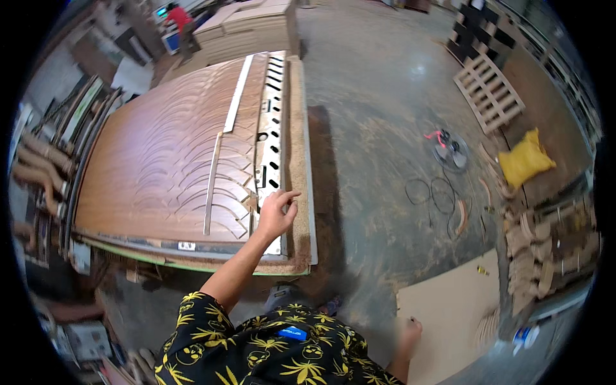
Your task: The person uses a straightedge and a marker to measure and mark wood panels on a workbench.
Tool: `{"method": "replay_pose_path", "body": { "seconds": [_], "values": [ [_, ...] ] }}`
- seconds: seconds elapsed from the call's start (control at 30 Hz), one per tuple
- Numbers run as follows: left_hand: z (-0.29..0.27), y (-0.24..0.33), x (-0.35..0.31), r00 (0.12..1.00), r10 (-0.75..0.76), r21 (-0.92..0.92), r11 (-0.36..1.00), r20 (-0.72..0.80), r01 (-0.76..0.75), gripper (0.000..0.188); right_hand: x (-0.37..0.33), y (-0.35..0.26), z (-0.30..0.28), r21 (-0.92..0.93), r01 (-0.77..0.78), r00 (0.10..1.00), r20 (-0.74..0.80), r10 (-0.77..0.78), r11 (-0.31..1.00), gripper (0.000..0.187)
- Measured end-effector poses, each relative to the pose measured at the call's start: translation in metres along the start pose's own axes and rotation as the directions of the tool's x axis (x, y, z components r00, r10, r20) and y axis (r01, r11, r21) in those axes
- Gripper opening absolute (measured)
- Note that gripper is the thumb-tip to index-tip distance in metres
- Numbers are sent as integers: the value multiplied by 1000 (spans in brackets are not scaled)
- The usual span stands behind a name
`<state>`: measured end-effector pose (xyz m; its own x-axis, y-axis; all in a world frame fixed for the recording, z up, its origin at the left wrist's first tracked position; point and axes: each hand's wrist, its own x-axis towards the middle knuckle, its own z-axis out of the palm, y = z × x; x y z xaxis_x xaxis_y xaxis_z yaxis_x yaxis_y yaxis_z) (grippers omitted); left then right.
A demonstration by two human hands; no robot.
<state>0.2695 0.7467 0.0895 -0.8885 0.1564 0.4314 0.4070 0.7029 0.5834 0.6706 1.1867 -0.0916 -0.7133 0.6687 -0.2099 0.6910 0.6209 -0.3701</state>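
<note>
My left hand (279, 213) is over the slotted metal strip (274, 160) along the right side of a wide machine table. Its fingers and thumb are apart, with nothing visible between them. Left of it, a brown wood-look panel (128, 160) carries rows of thin curved cut pieces (221, 204). Two narrow pale strips lie on that panel, a nearer one (212, 186) and a farther one (240, 93). Low on the right, my right hand (409, 336) hangs above a beige board (452, 308) on the floor. Motion blur hides its fingers and anything in them.
Sawdust covers the table's right ledge (296, 141). On the floor to the right are a round fan-like device (451, 154), a dark cable (431, 191), a yellow sack (526, 160) and stacked curved wood pieces (531, 247). A pallet (489, 93) leans behind. Far left, a person in red (179, 19) stands by stacked boards (250, 32).
</note>
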Motion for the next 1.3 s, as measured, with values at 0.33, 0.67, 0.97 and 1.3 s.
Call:
{"method": "replay_pose_path", "body": {
  "seconds": [0.33, 0.67, 0.97, 1.3],
  "values": [
    [30, -18, 21, 909, -289, 56, 946, -299, 319, 20, 231, -136, -36, 118, 25, 983, 179, -46, 993, 48],
    [167, -2, 194, 848, -514, -163, 854, -125, 494, 25, 373, -96, -17, -69, -93, 938, 329, 111, 993, 31],
    [212, -31, 329, 959, -249, 238, 931, -137, 276, 20, 577, -221, 24, -133, -73, 852, 507, 131, 988, 19],
    [165, -114, 412, 657, -554, 414, 512, -511, 753, 20, 853, -454, 110, -211, 313, 795, 592, -134, 926, 27]
  ]
}}
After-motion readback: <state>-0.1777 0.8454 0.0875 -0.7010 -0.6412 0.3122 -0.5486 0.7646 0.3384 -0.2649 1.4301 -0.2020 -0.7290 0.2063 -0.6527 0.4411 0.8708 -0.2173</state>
